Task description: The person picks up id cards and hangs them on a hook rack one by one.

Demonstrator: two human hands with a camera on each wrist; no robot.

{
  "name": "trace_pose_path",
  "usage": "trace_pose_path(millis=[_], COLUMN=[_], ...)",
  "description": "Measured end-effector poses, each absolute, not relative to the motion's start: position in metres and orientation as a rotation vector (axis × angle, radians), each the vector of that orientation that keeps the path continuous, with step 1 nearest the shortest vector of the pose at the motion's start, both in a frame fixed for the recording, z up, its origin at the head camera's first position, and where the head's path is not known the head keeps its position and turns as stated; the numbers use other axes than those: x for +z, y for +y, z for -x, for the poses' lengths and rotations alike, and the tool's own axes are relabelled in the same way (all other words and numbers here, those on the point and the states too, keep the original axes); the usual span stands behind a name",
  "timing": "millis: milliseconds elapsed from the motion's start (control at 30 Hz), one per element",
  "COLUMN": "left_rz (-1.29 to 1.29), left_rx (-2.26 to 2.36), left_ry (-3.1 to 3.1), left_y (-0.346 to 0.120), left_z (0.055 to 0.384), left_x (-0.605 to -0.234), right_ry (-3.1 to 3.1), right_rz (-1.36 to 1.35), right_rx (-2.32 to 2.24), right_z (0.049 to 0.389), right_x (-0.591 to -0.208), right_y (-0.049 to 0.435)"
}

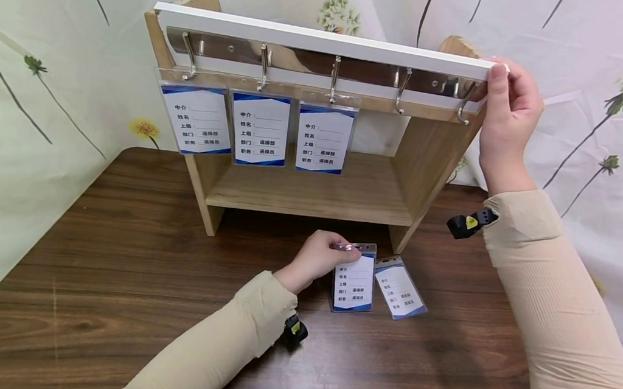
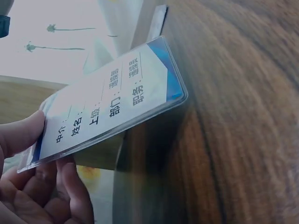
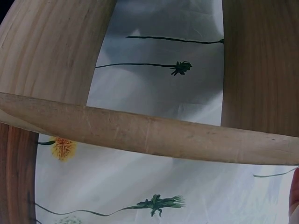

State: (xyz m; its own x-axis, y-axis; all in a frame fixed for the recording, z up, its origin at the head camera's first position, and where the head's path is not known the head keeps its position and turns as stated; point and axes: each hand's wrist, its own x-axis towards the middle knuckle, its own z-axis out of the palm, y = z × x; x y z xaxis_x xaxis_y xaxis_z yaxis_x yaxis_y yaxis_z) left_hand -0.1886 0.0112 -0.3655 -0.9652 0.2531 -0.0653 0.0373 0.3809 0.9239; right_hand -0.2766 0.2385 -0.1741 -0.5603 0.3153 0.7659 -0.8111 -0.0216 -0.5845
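I see the wooden rack (image 1: pixel 311 194) beyond my left hand (image 1: pixel 319 257). Its white hook rail (image 1: pixel 313 34) ends in my right hand (image 1: pixel 514 110), seemingly clamped between thumb and fingers the wrist view barely shows. My left hand pinches a badge (image 1: pixel 353 288) by its top; a second badge (image 1: pixel 400 290) lies right of its fingertips.

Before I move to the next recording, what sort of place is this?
Probably a makeshift indoor recording corner: a creased, flower-printed backdrop stands behind a wood-grain table, which bears a small wooden stand with hanging badges.
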Motion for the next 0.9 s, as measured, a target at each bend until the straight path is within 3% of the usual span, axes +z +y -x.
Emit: trace_pose_path(millis=[900], left_rz=[-0.507], left_rx=[1.627], left_ry=[2.600], left_y=[0.007], left_z=[0.189], left_x=[-0.302], right_ry=[-1.373], right_rz=[-0.561], right_rx=[1.744], right_z=[0.278], right_x=[-0.174], right_y=[0.237])
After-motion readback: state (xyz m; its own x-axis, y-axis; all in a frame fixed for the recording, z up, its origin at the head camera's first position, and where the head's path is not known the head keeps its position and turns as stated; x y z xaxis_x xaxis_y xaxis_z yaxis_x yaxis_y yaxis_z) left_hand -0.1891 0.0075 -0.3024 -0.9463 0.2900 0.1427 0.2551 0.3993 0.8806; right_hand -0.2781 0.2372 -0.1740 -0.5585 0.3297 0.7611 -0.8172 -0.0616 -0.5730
